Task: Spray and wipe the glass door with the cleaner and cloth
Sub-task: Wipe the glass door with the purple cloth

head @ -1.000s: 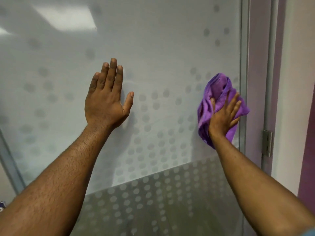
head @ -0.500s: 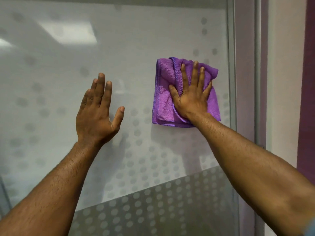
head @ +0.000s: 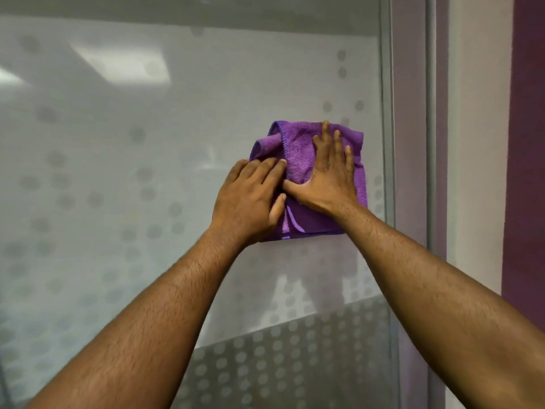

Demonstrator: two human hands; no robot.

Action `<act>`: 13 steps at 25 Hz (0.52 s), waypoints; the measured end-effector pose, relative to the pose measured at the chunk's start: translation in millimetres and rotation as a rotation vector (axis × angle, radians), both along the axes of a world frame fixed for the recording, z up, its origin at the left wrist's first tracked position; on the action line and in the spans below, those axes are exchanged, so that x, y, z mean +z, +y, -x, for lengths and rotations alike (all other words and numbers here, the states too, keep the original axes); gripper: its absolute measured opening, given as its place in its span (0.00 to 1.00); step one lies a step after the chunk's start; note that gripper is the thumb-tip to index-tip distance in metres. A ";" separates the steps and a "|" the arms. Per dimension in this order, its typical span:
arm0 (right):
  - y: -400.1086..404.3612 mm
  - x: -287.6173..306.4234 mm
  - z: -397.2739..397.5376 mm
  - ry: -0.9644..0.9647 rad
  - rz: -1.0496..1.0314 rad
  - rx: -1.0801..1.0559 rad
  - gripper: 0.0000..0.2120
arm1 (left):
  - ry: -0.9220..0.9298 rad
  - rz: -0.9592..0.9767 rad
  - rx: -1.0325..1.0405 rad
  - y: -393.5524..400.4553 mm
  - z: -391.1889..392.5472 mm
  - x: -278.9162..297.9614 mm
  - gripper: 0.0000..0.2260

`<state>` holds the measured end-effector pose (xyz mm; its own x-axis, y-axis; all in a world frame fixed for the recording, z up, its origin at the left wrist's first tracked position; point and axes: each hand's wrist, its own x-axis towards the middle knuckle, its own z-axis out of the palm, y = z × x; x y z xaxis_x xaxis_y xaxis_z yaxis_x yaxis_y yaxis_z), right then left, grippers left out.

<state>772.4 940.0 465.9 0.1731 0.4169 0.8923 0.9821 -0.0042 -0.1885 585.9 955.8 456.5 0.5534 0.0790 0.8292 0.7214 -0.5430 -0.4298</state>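
Observation:
A frosted glass door (head: pixel 124 178) with a grey dot pattern fills the view. A purple microfibre cloth (head: pixel 298 152) is pressed flat against the glass near the door's right edge. My right hand (head: pixel 327 178) lies spread on the cloth's right half, fingers pointing up. My left hand (head: pixel 250 199) covers the cloth's left edge, fingers curled over a fold and thumb on the fabric. No cleaner bottle is in view.
A grey metal door frame (head: pixel 386 143) runs vertically just right of the cloth. Beyond it are a pale wall strip (head: pixel 474 143) and a dark purple panel (head: pixel 528 143). A darker dotted band (head: pixel 283 364) crosses the lower glass.
My left hand left the bare glass and moved right onto the cloth's left edge. My right hand stayed pressed on the cloth, whose upper left corner now folds over.

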 end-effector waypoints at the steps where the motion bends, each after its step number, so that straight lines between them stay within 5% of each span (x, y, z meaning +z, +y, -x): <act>1: -4.3 2.3 -6.4 -0.019 0.047 0.037 0.55 | -0.034 0.002 -0.006 1.2 -2.4 -0.2 0.27; 6: -29.9 18.4 -47.4 -0.097 0.216 0.288 0.33 | -0.081 -0.007 0.100 -4.1 -22.6 3.0 0.29; 10: -40.2 3.9 -60.5 -0.355 -0.009 0.064 0.33 | -0.077 0.073 0.223 -3.6 -27.0 7.0 0.33; 13: -44.0 -15.5 -66.0 -0.341 -0.037 -0.122 0.36 | -0.117 0.076 0.223 -4.0 -27.7 5.9 0.33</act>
<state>838.4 895.9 450.4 -0.0905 0.3780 0.9214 0.9812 -0.1244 0.1474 613.6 951.8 462.4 0.4162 0.2531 0.8733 0.8694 -0.3922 -0.3006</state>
